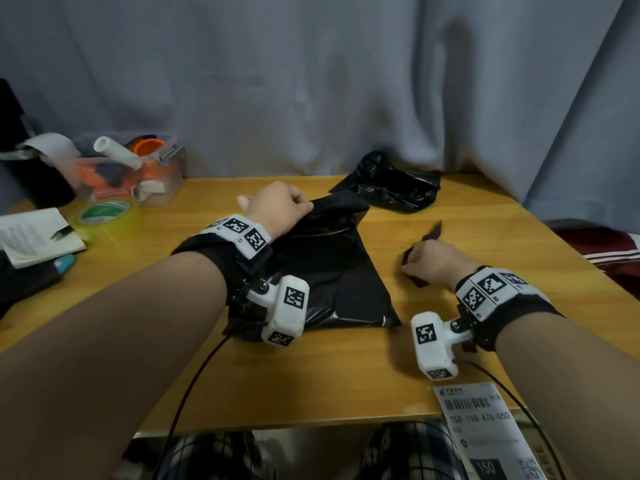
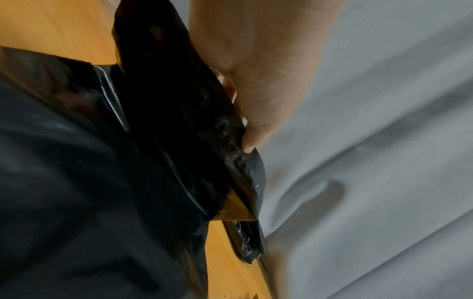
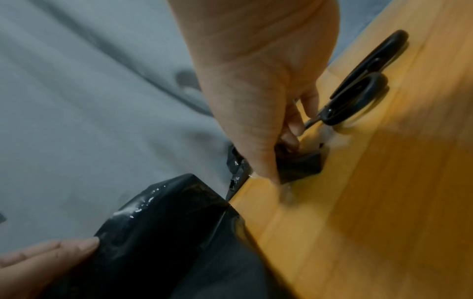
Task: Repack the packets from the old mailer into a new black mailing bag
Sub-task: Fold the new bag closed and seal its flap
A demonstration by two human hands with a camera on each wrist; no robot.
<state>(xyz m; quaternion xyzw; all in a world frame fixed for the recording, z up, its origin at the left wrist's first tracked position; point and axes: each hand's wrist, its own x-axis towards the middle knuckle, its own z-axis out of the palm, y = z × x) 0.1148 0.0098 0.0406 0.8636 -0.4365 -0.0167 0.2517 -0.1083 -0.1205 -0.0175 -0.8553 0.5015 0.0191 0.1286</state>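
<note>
The new black mailing bag (image 1: 322, 271) lies flat in the middle of the wooden table (image 1: 311, 375), bulging slightly; no packets show. My left hand (image 1: 277, 206) grips its far open end, fingers curled round the folded flap (image 2: 194, 113). My right hand (image 1: 429, 265) rests on the table to the bag's right and pinches a thin black plastic strip (image 1: 424, 247), seen as a small black piece (image 3: 299, 165) under the fingertips. The crumpled old black mailer (image 1: 391, 188) sits at the table's back edge.
Black-handled scissors (image 3: 358, 95) lie just beyond my right hand. A clear bin of clutter (image 1: 131, 171), a tape roll (image 1: 107, 213) and an open booklet (image 1: 34, 237) fill the left side. A shipping label (image 1: 485, 431) hangs over the front right edge. A grey curtain backs the table.
</note>
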